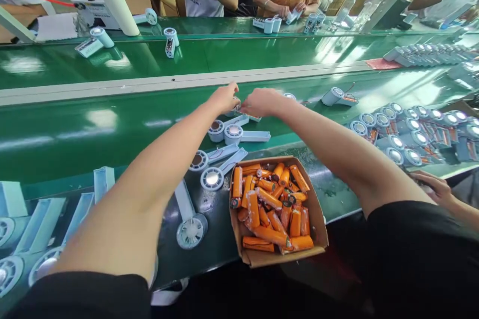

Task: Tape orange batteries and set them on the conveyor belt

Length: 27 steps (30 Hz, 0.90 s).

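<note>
Both my hands are stretched out over the green belt, close together. My left hand [226,99] is closed at the round head of a light-blue handheld fan body [237,103], mostly hidden by the fingers. Pressed together at the same spot are the fingers of my right hand [260,102]; what they pinch is too small to make out. Just nearer to me lie several open fan bodies, among them one with a silvery disc [233,132] and another [212,178]. A cardboard box [318,239] of orange cylindrical battery cells [266,199] stands below my hands.
More fan housings [41,224] lie at left, and one [191,231] beside the box. Rows of fans with orange cells [411,127] fill the right. Another person's hand [434,187] is at the right edge. Beyond the metal rail [149,85] stands a white bottle [114,2]; people work there.
</note>
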{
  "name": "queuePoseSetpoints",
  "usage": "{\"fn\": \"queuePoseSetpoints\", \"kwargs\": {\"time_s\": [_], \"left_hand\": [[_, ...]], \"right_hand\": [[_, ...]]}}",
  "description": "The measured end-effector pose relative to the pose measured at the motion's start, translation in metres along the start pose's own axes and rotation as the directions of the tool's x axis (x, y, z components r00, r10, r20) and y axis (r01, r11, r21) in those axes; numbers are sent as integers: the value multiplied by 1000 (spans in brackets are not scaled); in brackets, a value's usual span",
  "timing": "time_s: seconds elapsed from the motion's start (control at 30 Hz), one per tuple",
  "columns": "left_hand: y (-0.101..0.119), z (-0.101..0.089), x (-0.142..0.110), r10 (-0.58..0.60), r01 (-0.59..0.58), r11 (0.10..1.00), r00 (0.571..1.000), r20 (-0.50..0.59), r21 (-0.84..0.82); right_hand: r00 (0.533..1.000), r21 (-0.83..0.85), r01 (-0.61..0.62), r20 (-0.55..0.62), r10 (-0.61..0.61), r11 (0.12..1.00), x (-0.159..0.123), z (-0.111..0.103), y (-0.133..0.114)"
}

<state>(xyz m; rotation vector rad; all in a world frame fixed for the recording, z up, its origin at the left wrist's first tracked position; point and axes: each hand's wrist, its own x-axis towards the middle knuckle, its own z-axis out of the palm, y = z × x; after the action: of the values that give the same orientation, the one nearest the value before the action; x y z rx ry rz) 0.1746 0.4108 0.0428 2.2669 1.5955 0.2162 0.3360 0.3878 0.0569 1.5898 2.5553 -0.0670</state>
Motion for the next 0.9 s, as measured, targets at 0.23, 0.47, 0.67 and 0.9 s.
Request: {"fn": "queuePoseSetpoints", "kwargs": {"time_s": [0.23,0.47,0.67,0.9], "left_hand": [[-73,-14,-312,183,-223,974,885,-428,-45],[-140,55,-502,216,-122,959,900,-378,257],[-148,58,-487,319,-164,891,891,-325,424],[-100,43,-477,347,-267,934,834,-428,237]], "right_hand": [[950,357,313,-139,-281,880,-184,1,-45],[960,220,126,-272,-63,967,-243,55,-91],[882,892,103,-286,373,439,-246,46,-79],[806,936,351,-288,516,-26,-260,36,-133]]}}
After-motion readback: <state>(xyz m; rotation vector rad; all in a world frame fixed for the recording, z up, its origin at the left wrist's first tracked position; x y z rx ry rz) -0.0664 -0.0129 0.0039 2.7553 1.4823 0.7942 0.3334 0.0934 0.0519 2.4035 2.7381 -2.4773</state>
